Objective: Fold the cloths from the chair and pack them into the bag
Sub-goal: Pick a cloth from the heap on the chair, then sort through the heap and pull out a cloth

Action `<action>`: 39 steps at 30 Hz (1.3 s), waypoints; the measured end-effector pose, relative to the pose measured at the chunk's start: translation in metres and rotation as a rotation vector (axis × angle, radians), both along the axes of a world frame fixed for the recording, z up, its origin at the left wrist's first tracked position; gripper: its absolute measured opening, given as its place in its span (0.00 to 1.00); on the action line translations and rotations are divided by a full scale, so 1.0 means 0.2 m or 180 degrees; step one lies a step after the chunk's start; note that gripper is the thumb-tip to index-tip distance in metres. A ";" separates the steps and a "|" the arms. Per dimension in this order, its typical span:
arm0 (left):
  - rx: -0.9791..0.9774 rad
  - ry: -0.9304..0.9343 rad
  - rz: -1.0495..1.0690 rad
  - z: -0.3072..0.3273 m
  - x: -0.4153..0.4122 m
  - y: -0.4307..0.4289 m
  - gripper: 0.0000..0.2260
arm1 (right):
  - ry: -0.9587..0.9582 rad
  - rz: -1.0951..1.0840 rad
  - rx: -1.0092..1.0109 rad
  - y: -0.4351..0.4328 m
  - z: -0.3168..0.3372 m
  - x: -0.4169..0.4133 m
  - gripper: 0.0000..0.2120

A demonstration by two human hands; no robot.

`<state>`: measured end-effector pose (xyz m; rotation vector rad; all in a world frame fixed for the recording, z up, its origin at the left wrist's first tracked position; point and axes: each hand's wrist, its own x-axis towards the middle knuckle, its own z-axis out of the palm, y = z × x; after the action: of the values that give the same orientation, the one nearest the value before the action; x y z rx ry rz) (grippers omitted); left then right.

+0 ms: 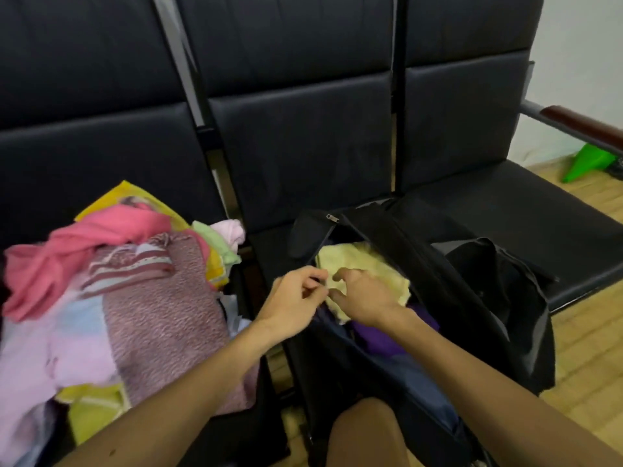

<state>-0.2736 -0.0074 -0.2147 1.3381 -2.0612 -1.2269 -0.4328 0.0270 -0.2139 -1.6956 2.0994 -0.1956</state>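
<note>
A black bag [438, 298] lies unzipped on the middle seat. Inside it a pale yellow cloth [364, 264] sits on top of a purple cloth [381, 338]. My right hand [364, 298] is over the yellow cloth, its curled fingers gripping the cloth's near edge. Just to its left, my left hand [296, 301] pinches the bag's left rim beside the cloth. On the left seat lies a loose pile of cloths [111, 298]: pink, mauve striped, pale lilac, yellow and light green ones.
A row of black padded chairs [303, 129] runs across the view, and the right seat [539, 214] holds only the bag's flap. A wooden armrest [583, 124] juts out at the right. A green object [588, 166] lies on the wooden floor. My knee [364, 433] is below the bag.
</note>
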 end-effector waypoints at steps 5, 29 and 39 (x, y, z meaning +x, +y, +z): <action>-0.0170 -0.0012 0.0663 0.07 0.58 0.15 0.07 | -0.0586 0.0349 -0.0293 0.11 0.04 0.48 0.17; 0.0198 0.0683 0.2480 -0.22 1.26 0.20 0.05 | -0.0971 -0.0050 0.0226 0.15 -0.20 1.17 0.37; 0.0715 0.1181 0.2064 -0.03 1.22 0.19 0.11 | -0.0984 0.0390 -0.0279 0.28 0.00 1.27 0.27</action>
<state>-0.0304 0.0309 -0.2217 1.5598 -1.1284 -1.2899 -0.1789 0.0837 -0.2133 -1.7129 1.7793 -0.4855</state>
